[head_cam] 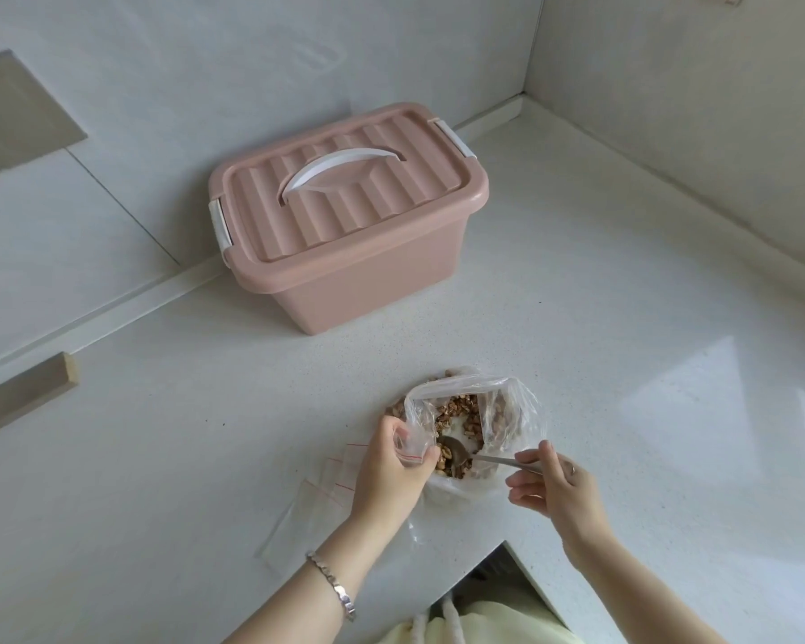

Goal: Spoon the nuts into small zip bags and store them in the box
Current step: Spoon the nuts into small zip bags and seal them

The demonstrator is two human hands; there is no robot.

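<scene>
A large clear plastic bag (517, 411) lies open on the white counter, with walnut pieces (458, 409) inside. My left hand (391, 467) pinches a small zip bag (407, 446) with a red line at the big bag's left edge. My right hand (549, 481) holds the handle of a metal spoon (456, 450), whose bowl rests among the nuts. A pink storage box (345, 271) with a white handle stands behind, its lid shut and latched.
Several spare small zip bags (317, 495) lie flat on the counter left of my left hand. The counter's front edge (498, 550) has a notch just below my hands. Tiled walls meet in a corner at the back right.
</scene>
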